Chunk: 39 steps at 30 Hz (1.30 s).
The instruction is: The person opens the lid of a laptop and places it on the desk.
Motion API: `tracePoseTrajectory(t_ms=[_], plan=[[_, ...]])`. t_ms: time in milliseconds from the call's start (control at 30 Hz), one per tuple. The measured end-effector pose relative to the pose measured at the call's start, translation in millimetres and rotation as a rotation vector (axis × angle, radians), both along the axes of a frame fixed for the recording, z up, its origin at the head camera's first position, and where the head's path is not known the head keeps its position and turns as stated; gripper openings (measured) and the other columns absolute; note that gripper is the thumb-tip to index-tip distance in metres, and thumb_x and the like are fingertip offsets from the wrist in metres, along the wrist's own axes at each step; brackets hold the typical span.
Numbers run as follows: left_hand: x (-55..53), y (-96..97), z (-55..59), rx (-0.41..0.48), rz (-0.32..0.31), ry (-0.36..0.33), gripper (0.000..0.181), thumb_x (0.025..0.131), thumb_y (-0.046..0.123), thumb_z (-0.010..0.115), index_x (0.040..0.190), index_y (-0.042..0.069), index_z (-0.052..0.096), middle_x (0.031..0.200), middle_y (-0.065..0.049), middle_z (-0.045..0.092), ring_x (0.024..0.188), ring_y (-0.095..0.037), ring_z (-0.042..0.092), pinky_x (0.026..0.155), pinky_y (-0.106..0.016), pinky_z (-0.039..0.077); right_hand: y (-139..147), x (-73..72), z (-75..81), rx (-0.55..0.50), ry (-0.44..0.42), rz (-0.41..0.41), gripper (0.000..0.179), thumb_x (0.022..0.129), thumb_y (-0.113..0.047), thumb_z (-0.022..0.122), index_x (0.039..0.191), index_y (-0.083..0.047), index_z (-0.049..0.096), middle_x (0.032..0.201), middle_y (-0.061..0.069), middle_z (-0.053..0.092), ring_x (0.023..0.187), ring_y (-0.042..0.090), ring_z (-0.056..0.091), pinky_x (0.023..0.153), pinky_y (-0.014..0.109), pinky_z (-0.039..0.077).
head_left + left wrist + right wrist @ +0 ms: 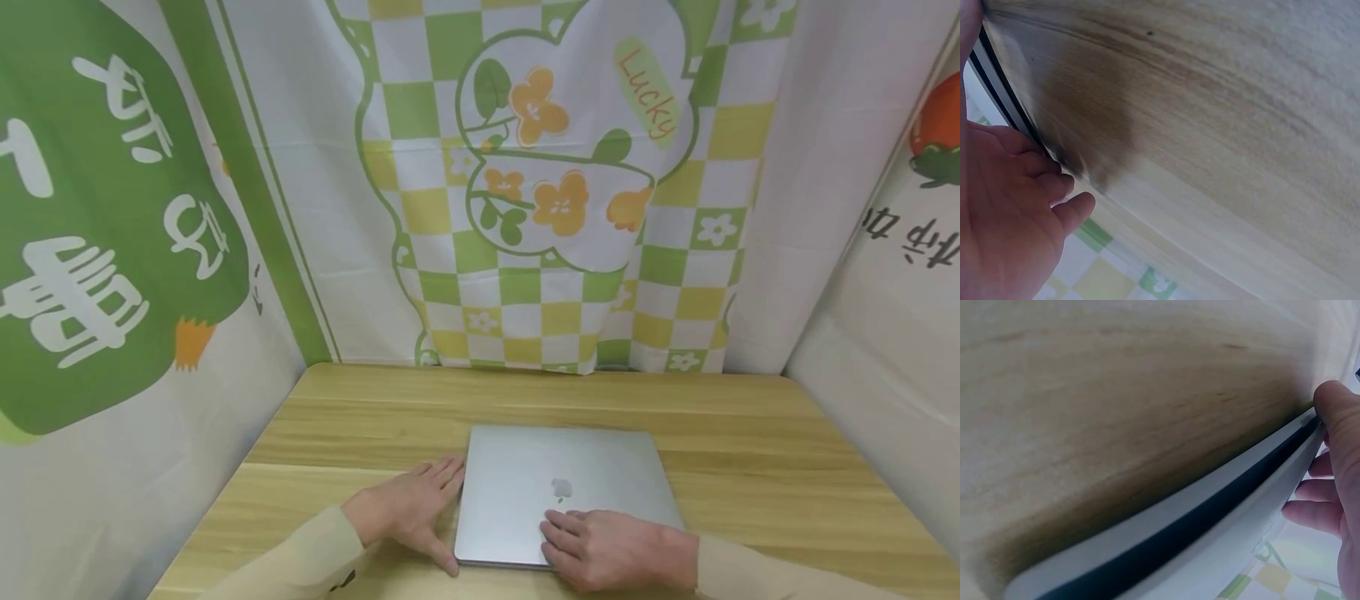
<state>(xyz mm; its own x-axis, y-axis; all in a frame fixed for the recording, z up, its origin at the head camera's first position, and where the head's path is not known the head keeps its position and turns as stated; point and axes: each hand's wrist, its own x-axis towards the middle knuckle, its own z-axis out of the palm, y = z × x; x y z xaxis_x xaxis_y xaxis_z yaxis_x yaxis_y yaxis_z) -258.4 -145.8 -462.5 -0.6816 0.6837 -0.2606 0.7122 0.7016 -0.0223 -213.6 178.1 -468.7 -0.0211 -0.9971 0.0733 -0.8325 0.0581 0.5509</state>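
A silver laptop with an apple logo lies on the wooden table, its lid down or nearly down. In the right wrist view a dark gap runs between lid and base. My left hand rests at the left side, fingers extended and touching that edge, thumb by the front left corner. My right hand lies over the front edge, fingers on top of the lid. Its thumb is at the seam, so the lid's edge sits between thumb and fingers.
The wooden table extends around the laptop on all sides. A green and yellow checked curtain hangs behind its back edge. Printed cloths stand to the left and right.
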Motion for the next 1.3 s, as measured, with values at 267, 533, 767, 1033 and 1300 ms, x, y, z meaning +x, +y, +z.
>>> tracePoseTrajectory(t_ms=[267,533,767,1033,1300], plan=[[-0.4,-0.6,0.5,0.003,-0.009,0.013,0.13,0.067,0.091,0.05,0.154,-0.001,0.022,0.163,-0.021,0.017,0.151,-0.033,0.022,0.121,-0.048,0.028,1.8,-0.1,2.7,-0.012,-0.004,-0.001,0.034,0.107,-0.023,0.038,0.123,-0.01,0.064,0.123,0.007,0.07,0.113,0.017,0.067,0.087,0.023,0.058],[-1.4,-1.3,-4.3,0.007,-0.025,0.057,0.129,0.069,0.093,0.045,0.154,-0.001,0.023,0.163,-0.02,0.015,0.151,-0.031,0.022,0.119,-0.048,0.031,4.9,-1.6,4.7,-0.058,0.022,0.04,0.035,0.106,-0.026,0.04,0.122,-0.008,0.065,0.121,0.009,0.071,0.112,0.018,0.068,0.086,0.025,0.059],[-2.7,1.3,-1.4,0.016,-0.027,0.039,0.129,0.069,0.091,0.048,0.155,-0.001,0.02,0.164,-0.02,0.014,0.151,-0.031,0.021,0.119,-0.049,0.031,6.4,-4.8,8.1,-0.154,0.046,0.118,0.031,0.103,-0.024,0.048,0.12,-0.006,0.067,0.115,0.01,0.073,0.107,0.019,0.07,0.081,0.025,0.06],[-1.7,1.3,-3.4,0.01,-0.034,0.052,0.125,0.072,0.091,0.044,0.154,-0.001,0.023,0.163,-0.019,0.018,0.15,-0.029,0.024,0.119,-0.047,0.032,6.5,-5.5,7.5,-0.173,-0.001,0.109,0.033,0.097,-0.028,0.061,0.121,-0.006,0.067,0.116,0.01,0.073,0.109,0.018,0.07,0.083,0.024,0.06],[-4.7,3.4,-2.1,0.013,-0.055,0.087,0.125,0.072,0.09,0.046,0.155,0.0,0.021,0.162,-0.021,0.019,0.15,-0.03,0.025,0.118,-0.047,0.033,6.0,-6.8,14.0,-0.189,0.021,0.127,0.029,0.103,-0.022,0.05,0.119,-0.007,0.068,0.114,0.01,0.073,0.106,0.018,0.071,0.081,0.023,0.06]])
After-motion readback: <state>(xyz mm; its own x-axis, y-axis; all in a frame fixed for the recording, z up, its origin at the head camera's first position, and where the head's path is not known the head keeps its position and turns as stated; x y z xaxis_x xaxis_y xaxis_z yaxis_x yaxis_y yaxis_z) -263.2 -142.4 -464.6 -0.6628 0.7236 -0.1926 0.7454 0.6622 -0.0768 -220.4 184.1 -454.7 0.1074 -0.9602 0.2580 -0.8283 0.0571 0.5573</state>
